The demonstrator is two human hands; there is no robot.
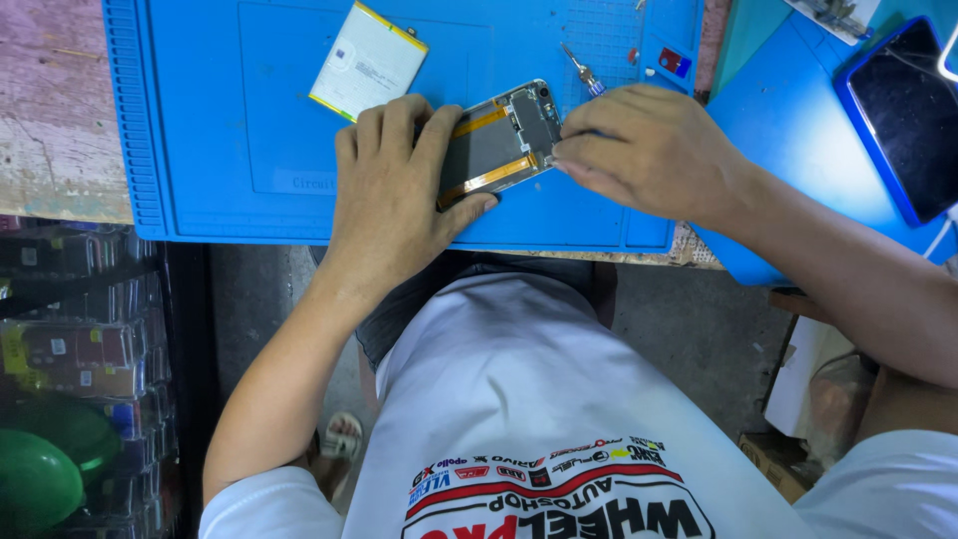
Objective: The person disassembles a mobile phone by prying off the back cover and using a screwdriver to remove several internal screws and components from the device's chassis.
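From the head camera, an opened phone (499, 145) lies on a blue silicone work mat (220, 120) which has a ribbed edge and shallow moulded compartments. The phone is a flat rectangle with its back cover off: grey metal plates show inside, and two orange flex strips run along it. Its long axis goes diagonally, with the camera end pointing up and to the right, and the other end under the left hand (394, 185). This hand lies flat over the lower part of the phone, fingers lightly curled on top and the thumb pressed along its near edge, so it holds the phone down on the mat. The right hand (649, 150) is closed with fingertips pinched together at the upper right end of the phone; whether a tool is between them I cannot tell. Behind lies a flat white battery (367, 62) with yellow edges, a small screwdriver (582, 70), and at the right a dark glossy phone (913, 115) in a blue frame.
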